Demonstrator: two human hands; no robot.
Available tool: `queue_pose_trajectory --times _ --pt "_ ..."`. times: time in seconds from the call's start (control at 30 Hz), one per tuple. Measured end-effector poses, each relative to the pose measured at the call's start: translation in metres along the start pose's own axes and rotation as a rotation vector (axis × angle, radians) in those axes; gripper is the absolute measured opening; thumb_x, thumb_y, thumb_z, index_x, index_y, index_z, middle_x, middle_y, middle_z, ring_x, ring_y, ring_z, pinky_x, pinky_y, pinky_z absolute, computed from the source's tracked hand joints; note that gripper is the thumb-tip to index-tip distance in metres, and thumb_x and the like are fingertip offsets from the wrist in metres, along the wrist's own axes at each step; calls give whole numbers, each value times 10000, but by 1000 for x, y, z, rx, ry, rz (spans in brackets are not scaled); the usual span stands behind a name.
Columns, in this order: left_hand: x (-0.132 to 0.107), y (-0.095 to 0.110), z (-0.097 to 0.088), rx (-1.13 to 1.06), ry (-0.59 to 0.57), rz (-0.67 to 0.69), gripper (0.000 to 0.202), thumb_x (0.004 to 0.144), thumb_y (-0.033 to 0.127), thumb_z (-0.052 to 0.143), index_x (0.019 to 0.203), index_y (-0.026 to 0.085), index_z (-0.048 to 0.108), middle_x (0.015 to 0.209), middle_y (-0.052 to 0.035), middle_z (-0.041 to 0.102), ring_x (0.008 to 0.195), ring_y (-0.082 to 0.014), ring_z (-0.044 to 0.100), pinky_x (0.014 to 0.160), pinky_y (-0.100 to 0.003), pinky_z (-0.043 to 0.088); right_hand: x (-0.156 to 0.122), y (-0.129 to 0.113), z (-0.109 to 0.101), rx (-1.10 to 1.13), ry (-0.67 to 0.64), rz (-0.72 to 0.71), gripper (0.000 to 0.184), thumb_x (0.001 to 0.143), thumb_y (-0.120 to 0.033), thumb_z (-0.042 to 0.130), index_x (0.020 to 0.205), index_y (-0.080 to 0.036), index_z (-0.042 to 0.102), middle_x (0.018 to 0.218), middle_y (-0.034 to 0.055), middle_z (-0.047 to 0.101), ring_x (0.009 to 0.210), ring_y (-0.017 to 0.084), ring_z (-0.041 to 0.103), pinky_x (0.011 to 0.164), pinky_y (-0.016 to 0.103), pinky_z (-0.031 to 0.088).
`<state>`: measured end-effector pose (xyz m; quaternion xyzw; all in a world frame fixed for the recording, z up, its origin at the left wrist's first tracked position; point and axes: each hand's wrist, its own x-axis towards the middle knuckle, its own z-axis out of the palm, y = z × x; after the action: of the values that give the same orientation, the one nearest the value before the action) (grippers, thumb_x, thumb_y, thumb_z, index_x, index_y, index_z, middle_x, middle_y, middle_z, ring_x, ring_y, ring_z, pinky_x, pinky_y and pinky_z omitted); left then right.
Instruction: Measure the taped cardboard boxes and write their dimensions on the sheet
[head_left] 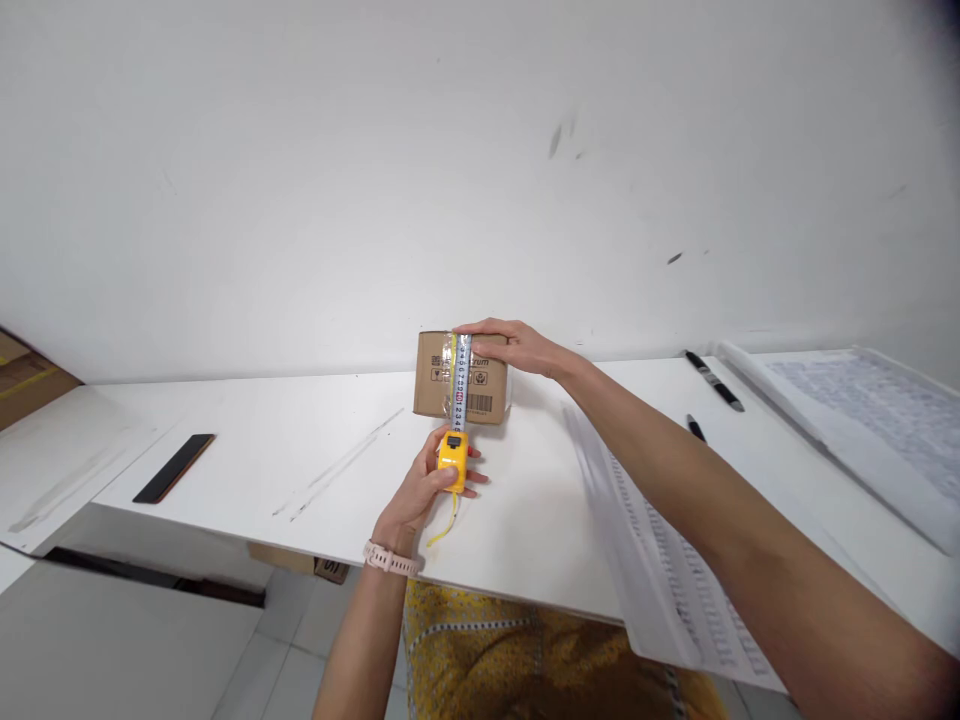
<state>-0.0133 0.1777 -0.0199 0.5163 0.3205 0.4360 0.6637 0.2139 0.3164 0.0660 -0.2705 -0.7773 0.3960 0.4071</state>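
A small brown cardboard box (482, 385) with printed symbols, a barcode and clear tape stands on the white table against the wall. My left hand (424, 488), a pink band on its wrist, grips a yellow tape measure (452, 462) just in front of the box. The blade (459, 390) runs out over the box to its far edge, and a yellow strap hangs from the case. At that far edge my right hand (523, 345) is closed over the blade's end and the box top. The exact hold of its fingertips is partly hidden.
A dark flat bar (174, 468) lies on the table at left. On the right are a black pen (714, 381), a second dark pen (696, 428), printed sheets (660, 560) under my right forearm and a stack of papers (847, 430). Another cardboard box (34, 385) sits far left.
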Motion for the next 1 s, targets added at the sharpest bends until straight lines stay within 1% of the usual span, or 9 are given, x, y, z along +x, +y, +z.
queue_pose_trajectory --times 0.1,0.23,0.4,0.5,0.57,0.63,0.77,0.87,1.0 --pt "1 0 0 -49 0 11 689 712 367 810 1297 246 467 1090 -85 646 863 -267 735 645 -316 593 -1 1 -1 -26 4 -4 444 889 -348 588 1332 -371 598 1375 25 587 1237 260 553 1071 503 441" --pt "-17 3 4 -186 15 56 690 668 409 829 1245 218 501 1058 -89 659 804 -260 740 556 -254 577 -4 -1 1 -97 36 26 676 885 -410 589 1515 -377 348 1417 50 558 1228 275 566 1043 514 457" --pt "-69 9 17 -243 50 213 754 650 521 819 1276 252 496 1091 -85 637 779 -246 730 498 -242 578 -28 -6 35 -409 26 -150 488 885 -459 579 1342 -288 579 1386 50 599 1280 279 530 1115 513 359" --pt "-95 12 28 -176 27 140 740 690 500 793 1319 275 476 1111 -82 610 789 -268 728 485 -280 593 -54 -8 65 -585 -29 -290 469 881 -400 595 1337 -294 571 1413 34 583 1374 267 433 1200 537 174" --pt "-105 12 38 -117 16 68 724 693 468 795 1317 273 485 1110 -86 603 793 -270 722 508 -295 596 -72 -13 73 -589 -30 -268 494 887 -381 589 1371 -294 537 1459 43 539 1422 276 367 1211 555 99" --pt "-111 11 48 -57 15 19 774 661 477 815 1331 269 490 1130 -99 597 816 -270 707 543 -294 585 -88 -24 67 -472 3 -178 510 925 -419 539 1421 -317 476 1483 47 510 1418 271 372 1200 556 149" --pt "-113 7 61 27 -50 -87 890 624 551 822 1388 274 459 1168 -119 579 844 -256 664 592 -280 533 -120 -58 34 -127 168 9 508 1015 -527 261 1473 -347 390 1397 52 565 1303 240 499 1077 476 393" --pt "-107 3 68 117 -177 -140 881 657 530 812 1410 292 424 1215 -123 555 846 -228 631 626 -275 499 -147 -78 18 -66 265 73 518 1012 -560 258 1309 -285 581 1121 66 668 1019 212 623 918 401 488" --pt "-93 3 82 213 -258 -152 913 699 431 787 1465 323 301 1234 -114 551 830 -193 584 664 -277 469 -186 -90 22 -134 300 125 465 1021 -506 310 1035 -236 688 733 19 607 681 156 577 664 306 480"
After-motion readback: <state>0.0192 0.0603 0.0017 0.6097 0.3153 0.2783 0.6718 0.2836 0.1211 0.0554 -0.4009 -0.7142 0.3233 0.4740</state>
